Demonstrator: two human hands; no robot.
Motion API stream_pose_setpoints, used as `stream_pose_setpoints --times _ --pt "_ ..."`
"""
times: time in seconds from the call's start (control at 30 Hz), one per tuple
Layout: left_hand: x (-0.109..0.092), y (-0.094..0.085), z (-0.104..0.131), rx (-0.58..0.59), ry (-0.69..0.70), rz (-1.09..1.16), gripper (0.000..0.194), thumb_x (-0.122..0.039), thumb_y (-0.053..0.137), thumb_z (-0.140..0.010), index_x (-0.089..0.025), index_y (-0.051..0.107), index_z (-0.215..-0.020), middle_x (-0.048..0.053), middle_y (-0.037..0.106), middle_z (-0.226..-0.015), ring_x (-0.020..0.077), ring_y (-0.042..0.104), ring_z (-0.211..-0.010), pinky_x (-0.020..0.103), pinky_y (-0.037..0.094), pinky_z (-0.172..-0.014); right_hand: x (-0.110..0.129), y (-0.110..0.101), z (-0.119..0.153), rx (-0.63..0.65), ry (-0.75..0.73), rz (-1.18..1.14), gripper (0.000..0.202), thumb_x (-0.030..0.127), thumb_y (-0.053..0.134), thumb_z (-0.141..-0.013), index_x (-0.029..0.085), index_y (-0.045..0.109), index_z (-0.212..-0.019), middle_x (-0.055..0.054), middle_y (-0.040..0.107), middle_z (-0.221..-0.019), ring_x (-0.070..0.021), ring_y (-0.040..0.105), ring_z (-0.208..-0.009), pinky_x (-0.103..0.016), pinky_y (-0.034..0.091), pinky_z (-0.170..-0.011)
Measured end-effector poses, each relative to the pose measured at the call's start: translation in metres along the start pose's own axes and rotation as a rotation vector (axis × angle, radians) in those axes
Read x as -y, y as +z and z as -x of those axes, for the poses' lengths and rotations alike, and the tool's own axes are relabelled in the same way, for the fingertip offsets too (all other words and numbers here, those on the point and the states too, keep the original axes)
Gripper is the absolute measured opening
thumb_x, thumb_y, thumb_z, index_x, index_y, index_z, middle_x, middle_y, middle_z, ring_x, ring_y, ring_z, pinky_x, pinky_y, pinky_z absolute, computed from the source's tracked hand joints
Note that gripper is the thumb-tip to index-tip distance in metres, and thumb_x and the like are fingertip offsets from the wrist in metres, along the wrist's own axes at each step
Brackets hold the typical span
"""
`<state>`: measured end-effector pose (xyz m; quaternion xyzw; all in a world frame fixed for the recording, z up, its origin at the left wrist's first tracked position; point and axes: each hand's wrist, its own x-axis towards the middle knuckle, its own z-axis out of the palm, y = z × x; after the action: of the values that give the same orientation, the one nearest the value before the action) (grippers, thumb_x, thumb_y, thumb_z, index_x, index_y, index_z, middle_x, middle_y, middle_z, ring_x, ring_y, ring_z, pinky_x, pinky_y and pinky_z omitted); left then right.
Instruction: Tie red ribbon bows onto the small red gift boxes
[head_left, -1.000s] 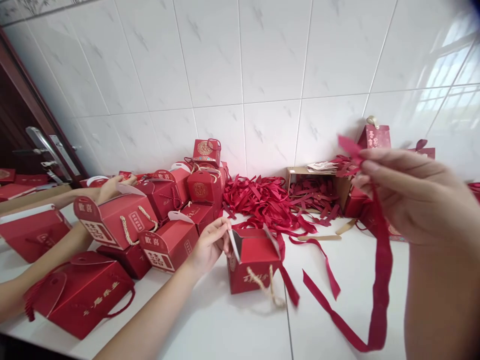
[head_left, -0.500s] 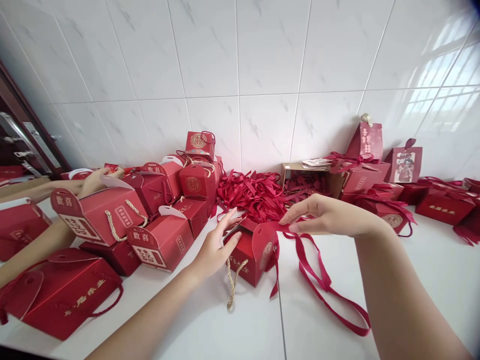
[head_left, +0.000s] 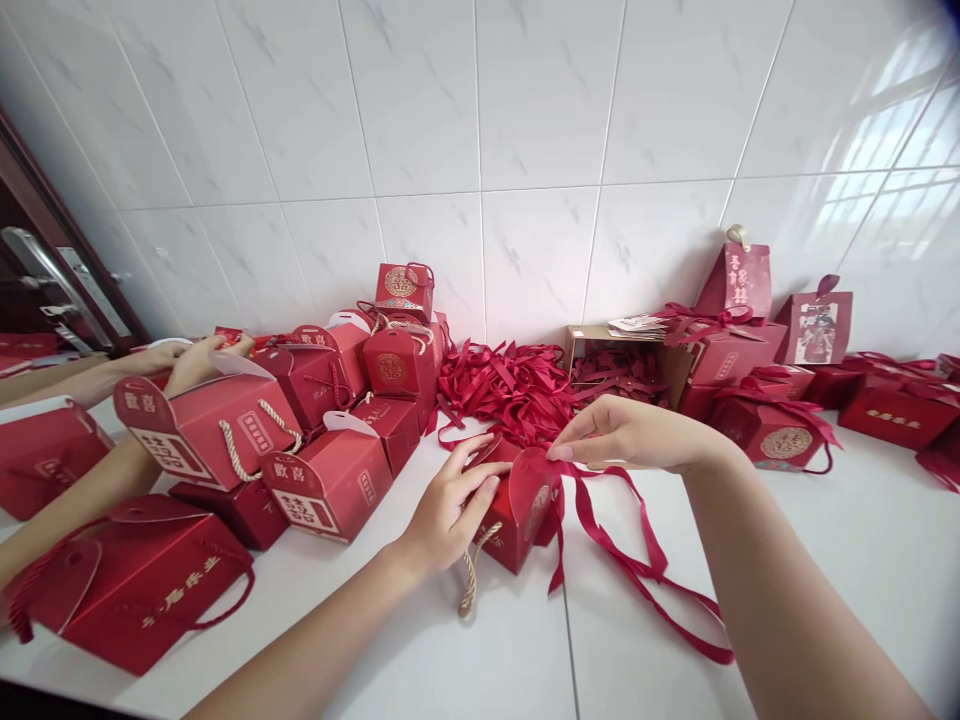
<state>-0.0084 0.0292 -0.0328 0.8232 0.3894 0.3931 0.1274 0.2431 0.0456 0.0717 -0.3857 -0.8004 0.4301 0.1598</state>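
A small red gift box [head_left: 517,520] with gold print and a twisted gold cord handle [head_left: 472,580] stands on the white table, front of centre. My left hand [head_left: 454,500] rests on its left side and top, fingers spread around the upper edge. At the box's right top edge, my right hand [head_left: 607,440] pinches the red ribbon [head_left: 570,467] between thumb and fingers. That ribbon runs out to the right and loops over the table; one tail hangs at the box's right side. My fingers partly hide the box top.
Red boxes [head_left: 330,480] crowd the left, where another person's hands [head_left: 202,360] reach in. A pile of loose ribbons [head_left: 510,390] and an open carton [head_left: 574,350] lie by the wall. More ribboned boxes [head_left: 780,435] stand at the right.
My right hand has moved left, closer to the box top, with the ribbon in its fingers. My left hand has shifted slightly right over the box.
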Motion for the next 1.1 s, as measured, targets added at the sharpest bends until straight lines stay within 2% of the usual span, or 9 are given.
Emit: stream_pose_setpoints --times 0.17,0.3,0.43,0.53,0.6,0.7,0.87,0.93,1.1 --pt "-0.001 0.0 0.001 0.001 0.02 -0.008 0.033 -0.027 0.039 -0.096 -0.022 0.065 -0.115 0.01 0.045 -0.139 0.0243 0.042 -0.131 0.041 0.038 -0.11 0.002 0.006 -0.005 -0.011 -0.035 0.02 0.032 0.043 0.061 -0.078 0.016 0.076 -0.087 0.004 0.044 -0.056 -0.0077 0.027 -0.052 -0.024 0.023 -0.05" --pt "-0.003 0.0 0.003 -0.002 0.03 -0.011 0.032 -0.027 0.04 -0.095 -0.021 0.065 -0.115 0.011 0.046 -0.137 0.0241 0.042 -0.131 0.04 0.038 -0.11 -0.001 0.012 -0.014 -0.095 0.007 0.067 0.025 0.031 0.063 -0.075 0.016 0.076 -0.089 0.001 0.058 -0.063 -0.0074 0.033 -0.051 -0.023 0.026 -0.048" --pt "-0.002 0.001 0.003 0.004 0.034 -0.018 0.033 -0.027 0.04 -0.095 -0.021 0.065 -0.116 0.011 0.047 -0.138 0.0248 0.042 -0.131 0.042 0.039 -0.108 -0.005 0.019 -0.025 -0.167 0.043 0.047 0.019 0.029 0.065 -0.071 0.018 0.071 -0.085 0.0 0.063 -0.067 -0.0082 0.043 -0.051 -0.022 0.031 -0.047" --pt "-0.002 0.001 0.003 0.015 0.033 -0.025 0.034 -0.027 0.04 -0.095 -0.02 0.065 -0.117 0.012 0.047 -0.137 0.0257 0.043 -0.13 0.042 0.041 -0.107 -0.004 0.025 -0.029 -0.213 0.071 0.058 0.024 0.024 0.067 -0.068 0.018 0.066 -0.092 0.001 0.063 -0.069 -0.0086 0.047 -0.052 -0.02 0.033 -0.046" --pt "-0.003 0.001 0.003 0.018 0.033 -0.026 0.034 -0.027 0.04 -0.095 -0.02 0.065 -0.117 0.012 0.047 -0.137 0.0258 0.043 -0.131 0.042 0.041 -0.107 -0.001 0.028 -0.029 -0.238 0.079 0.092 0.03 0.02 0.067 -0.067 0.019 0.066 -0.097 -0.001 0.065 -0.081 -0.0082 0.05 -0.055 -0.02 0.036 -0.048" --pt "-0.004 0.0 0.003 0.014 0.036 -0.025 0.034 -0.027 0.04 -0.095 -0.019 0.065 -0.116 0.012 0.048 -0.137 0.0254 0.043 -0.13 0.041 0.041 -0.108 0.003 0.029 -0.026 -0.208 0.084 0.106 0.032 0.017 0.065 -0.067 0.02 0.067 -0.098 -0.002 0.063 -0.095 -0.0075 0.05 -0.059 -0.02 0.038 -0.051" --pt "-0.006 0.0 0.002 0.012 0.043 -0.038 0.034 -0.026 0.04 -0.095 -0.019 0.065 -0.117 0.013 0.048 -0.136 0.0251 0.043 -0.13 0.04 0.041 -0.108 0.007 0.028 -0.024 -0.12 0.077 0.069 0.033 0.016 0.061 -0.068 0.018 0.066 -0.101 0.003 0.056 -0.069 -0.0061 0.04 -0.052 -0.019 0.032 -0.047" --pt "-0.006 0.0 0.001 0.016 0.045 -0.043 0.034 -0.026 0.04 -0.095 -0.019 0.065 -0.117 0.013 0.048 -0.136 0.0251 0.043 -0.13 0.04 0.041 -0.108 0.007 0.028 -0.025 -0.095 0.052 0.068 0.031 0.015 0.06 -0.068 0.018 0.066 -0.099 0.004 0.053 -0.065 -0.0058 0.038 -0.051 -0.019 0.03 -0.047" --pt "-0.008 -0.001 0.001 0.024 0.052 -0.027 0.034 -0.025 0.039 -0.095 -0.02 0.065 -0.116 0.013 0.049 -0.135 0.0257 0.043 -0.13 0.041 0.042 -0.107 0.004 0.028 -0.027 -0.057 -0.007 0.047 0.029 0.013 0.059 -0.067 0.017 0.064 -0.095 0.002 0.058 -0.078 -0.0056 0.041 -0.053 -0.019 0.031 -0.048"
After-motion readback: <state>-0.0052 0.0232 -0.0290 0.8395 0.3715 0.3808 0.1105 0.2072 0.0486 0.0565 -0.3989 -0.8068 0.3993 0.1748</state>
